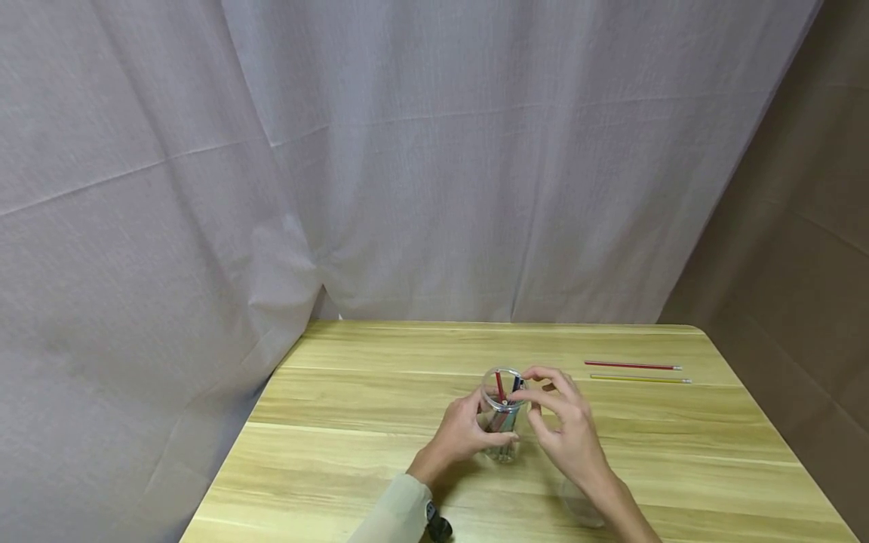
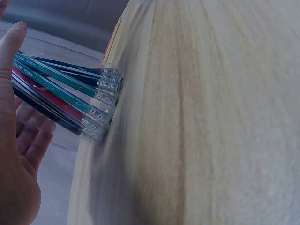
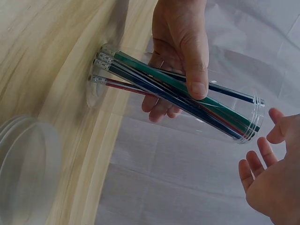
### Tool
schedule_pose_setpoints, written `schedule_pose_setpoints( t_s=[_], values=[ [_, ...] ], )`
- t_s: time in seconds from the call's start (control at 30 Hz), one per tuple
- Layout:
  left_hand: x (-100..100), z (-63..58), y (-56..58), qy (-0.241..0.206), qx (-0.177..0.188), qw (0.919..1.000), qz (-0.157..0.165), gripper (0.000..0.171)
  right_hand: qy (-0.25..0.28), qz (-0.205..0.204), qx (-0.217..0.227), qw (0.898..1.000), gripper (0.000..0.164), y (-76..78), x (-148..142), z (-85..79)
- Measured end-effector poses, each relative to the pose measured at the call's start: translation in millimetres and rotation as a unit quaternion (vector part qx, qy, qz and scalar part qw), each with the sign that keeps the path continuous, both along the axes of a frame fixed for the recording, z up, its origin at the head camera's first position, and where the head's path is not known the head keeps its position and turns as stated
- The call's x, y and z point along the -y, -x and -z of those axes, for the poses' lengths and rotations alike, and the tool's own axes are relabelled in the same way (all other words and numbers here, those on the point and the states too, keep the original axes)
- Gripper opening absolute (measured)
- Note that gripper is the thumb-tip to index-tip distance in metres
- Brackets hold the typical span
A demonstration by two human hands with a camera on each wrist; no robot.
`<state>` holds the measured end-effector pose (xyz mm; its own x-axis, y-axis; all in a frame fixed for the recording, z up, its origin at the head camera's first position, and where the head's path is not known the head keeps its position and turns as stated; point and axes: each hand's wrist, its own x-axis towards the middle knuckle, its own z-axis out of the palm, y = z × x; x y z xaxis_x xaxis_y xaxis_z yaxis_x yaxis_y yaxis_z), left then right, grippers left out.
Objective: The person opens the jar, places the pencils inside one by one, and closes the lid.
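Note:
My left hand (image 1: 462,434) grips a clear plastic jar (image 1: 501,455) around its side, thumb in front. The jar stands on the table with several pencils leaning inside, eraser ends down. Green pencils (image 3: 154,73) show through the wall in the right wrist view, among dark blue and red ones. Over the jar's open mouth hovers my right hand (image 1: 570,430), its fingers bent loosely beside the rim (image 3: 258,112). Its thumb and fingers are apart, with nothing between them in the right wrist view. The left wrist view shows the pencils' metal ends (image 2: 97,113) at the jar's base.
A red pencil (image 1: 631,366) and a yellow pencil (image 1: 638,378) lie on the wooden table (image 1: 353,392) at the right. A clear round lid (image 3: 29,173) lies near my right forearm. Grey curtains (image 1: 434,188) hang behind the table and at its sides.

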<state>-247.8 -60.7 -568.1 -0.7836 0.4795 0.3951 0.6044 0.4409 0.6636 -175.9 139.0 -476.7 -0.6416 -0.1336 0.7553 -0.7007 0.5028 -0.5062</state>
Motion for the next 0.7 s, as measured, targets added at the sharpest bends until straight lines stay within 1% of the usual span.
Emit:
schedule_pose_setpoints(
  t_s=[0.1, 0.2, 0.37, 0.5, 0.7],
  values=[
    [0.0, 0.9, 0.6, 0.000, -0.001, 1.0000, 0.000, 0.065, -0.010, -0.006, 0.003, 1.000, 0.042, -1.3, 1.2, -0.8],
    [0.1, 1.2, 0.7, -0.001, 0.001, 1.0000, 0.001, 0.066, -0.017, -0.002, 0.004, 1.000, 0.042, -1.9, 1.5, -0.1],
    [0.1, 1.3, 0.5, -0.002, 0.008, 1.0000, 0.001, 0.066, -0.024, 0.019, -0.009, 1.000, 0.041, -1.2, -1.6, 3.2],
    [0.0, 0.4, 0.2, -0.003, 0.017, 0.9999, 0.000, 0.065, -0.025, 0.032, -0.009, 0.999, 0.040, -1.4, -4.3, 4.0],
    [-0.1, -1.2, -1.4, -0.006, 0.020, 0.9998, 0.001, 0.065, -0.014, 0.026, -0.007, 1.000, 0.040, -2.0, -5.9, 4.1]
  ],
)
